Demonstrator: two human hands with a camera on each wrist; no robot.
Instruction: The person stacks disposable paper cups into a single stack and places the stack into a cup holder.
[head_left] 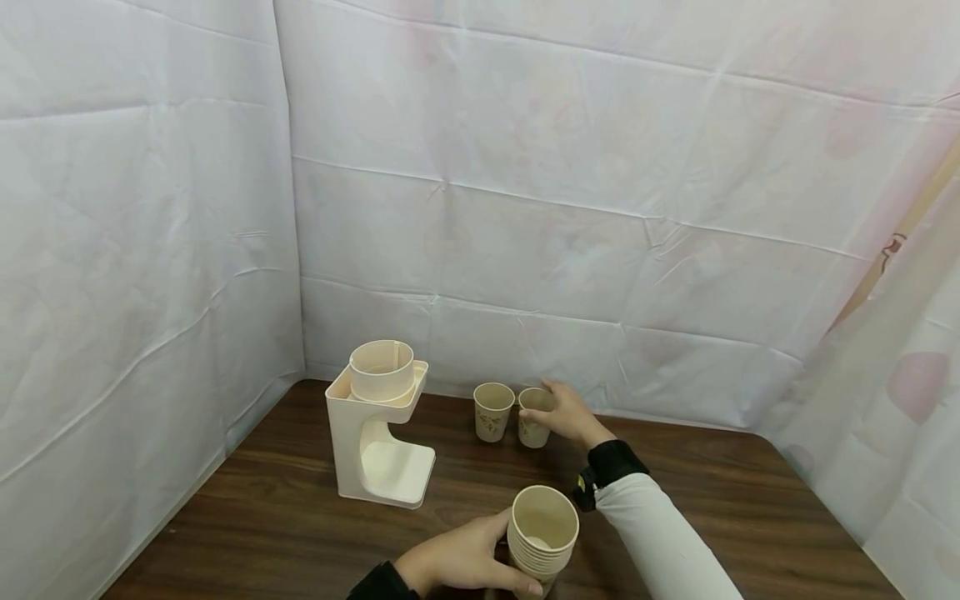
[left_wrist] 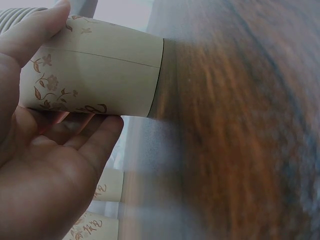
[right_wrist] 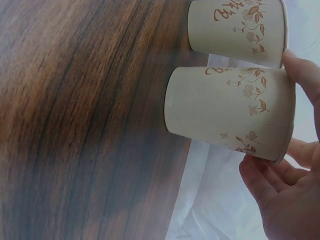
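Observation:
My left hand (head_left: 468,557) grips a stack of nested paper cups (head_left: 543,533) at the front of the table. In the left wrist view the lowest cup (left_wrist: 100,70) shows brown printed flowers, its base close over the wood. My right hand (head_left: 566,412) reaches to the back and holds a single paper cup (head_left: 534,421) near its rim, thumb on one side and fingers on the other. Just left of it stands a second paper cup (head_left: 492,414), upright. The right wrist view shows the held cup (right_wrist: 230,112) beside that other cup (right_wrist: 237,32).
A cream plastic stand (head_left: 347,450) with a round holder (head_left: 382,372) on top and a flat base tray stands at the left of the dark wooden table (head_left: 735,500). White cloth (head_left: 525,167) hangs behind the table and along both sides.

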